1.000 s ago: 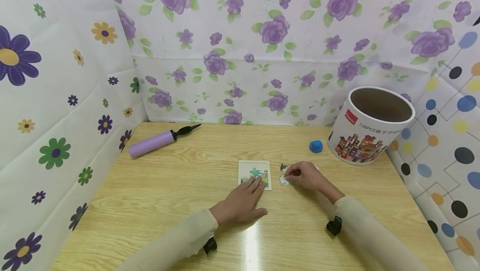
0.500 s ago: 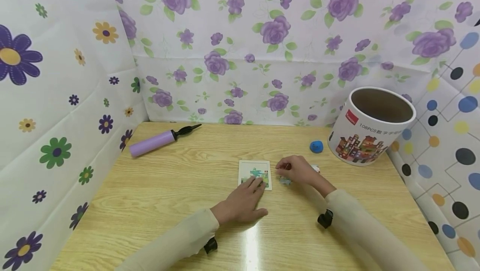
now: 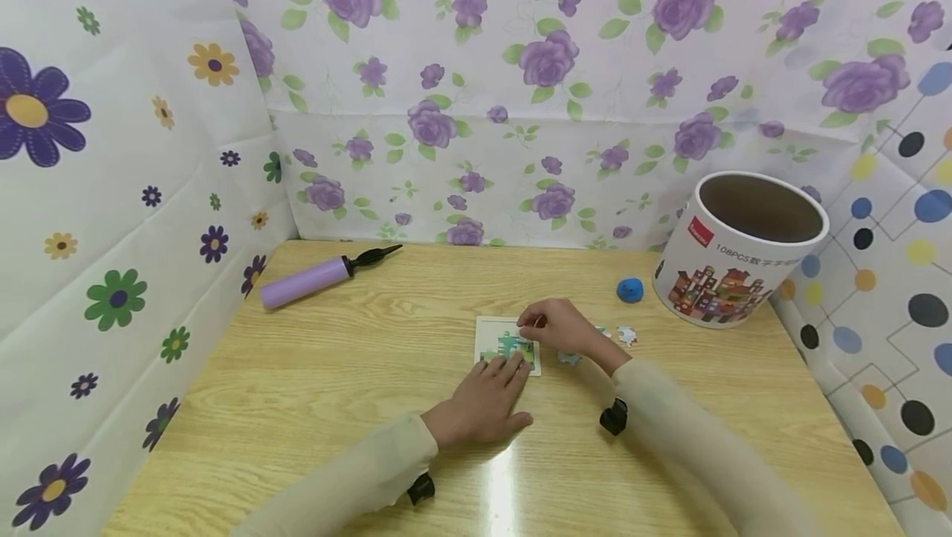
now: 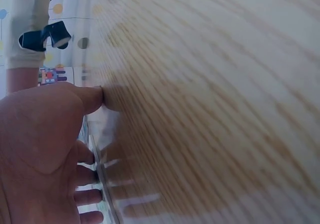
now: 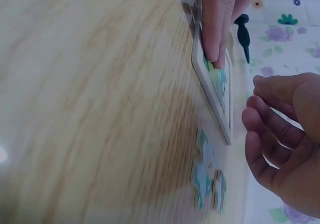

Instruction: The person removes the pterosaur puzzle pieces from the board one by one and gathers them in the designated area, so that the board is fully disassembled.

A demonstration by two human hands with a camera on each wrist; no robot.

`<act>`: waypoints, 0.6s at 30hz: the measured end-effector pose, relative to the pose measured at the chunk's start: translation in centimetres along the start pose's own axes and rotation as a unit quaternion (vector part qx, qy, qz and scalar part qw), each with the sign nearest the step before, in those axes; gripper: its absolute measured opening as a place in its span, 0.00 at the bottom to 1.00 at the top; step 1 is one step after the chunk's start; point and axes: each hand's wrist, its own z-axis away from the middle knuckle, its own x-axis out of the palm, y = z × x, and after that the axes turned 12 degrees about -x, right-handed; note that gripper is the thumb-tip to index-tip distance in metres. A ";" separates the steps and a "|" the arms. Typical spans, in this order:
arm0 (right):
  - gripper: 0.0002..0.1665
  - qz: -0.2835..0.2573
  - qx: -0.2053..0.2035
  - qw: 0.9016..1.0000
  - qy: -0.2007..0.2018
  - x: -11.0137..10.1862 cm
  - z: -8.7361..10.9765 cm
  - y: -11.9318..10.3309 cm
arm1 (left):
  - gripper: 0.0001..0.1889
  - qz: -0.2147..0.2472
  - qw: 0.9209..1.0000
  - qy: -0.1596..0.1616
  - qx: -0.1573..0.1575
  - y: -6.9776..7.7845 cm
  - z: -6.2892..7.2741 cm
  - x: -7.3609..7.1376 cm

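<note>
A small white-framed jigsaw puzzle lies on the wooden table, its tray partly filled with green and teal pieces. My left hand lies over the near edge of the puzzle, fingers straight, with the fingertips resting on it. Just above the puzzle's right side is my right hand, thumb and fingers drawn together in a pinch. The puzzle piece between these fingertips is mostly hidden. In the right wrist view, the right hand hovers beyond the puzzle frame, apart from it. Loose puzzle pieces lie beside the frame.
A blue lump sits back right, near a large white bucket printed with toy blocks. At the back left lies a purple hand pump. Another loose puzzle piece lies right of the right wrist. Patterned cloth walls enclose the table.
My right hand has moved left, from the loose pieces to above the puzzle's right side, uncovering pieces on the table. The left hand has stayed in place on the puzzle.
</note>
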 end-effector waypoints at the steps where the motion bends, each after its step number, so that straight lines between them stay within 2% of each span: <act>1: 0.09 0.002 0.000 1.000 -0.001 0.1 -0.3 0.0 | 0.41 -0.002 1.000 -0.001 -0.001 0.0 0.0 0.0; 4: 0.09 0.000 0.001 1.000 -0.002 0.5 -0.8 0.1 | 0.41 -0.003 1.000 -0.001 -0.001 0.1 0.0 -0.1; 10: 0.09 0.017 -0.004 1.000 -0.004 1.6 -1.6 0.7 | 0.41 -0.003 1.000 0.023 0.000 -0.1 -0.1 0.3; 14: 0.09 0.036 -0.014 0.999 -0.005 2.2 -1.8 0.8 | 0.40 0.012 0.999 0.035 0.006 -0.3 -0.1 0.6; 18: 0.10 0.042 -0.006 0.999 -0.010 2.5 -1.9 0.6 | 0.40 0.024 0.999 0.040 0.012 -0.4 -0.1 0.8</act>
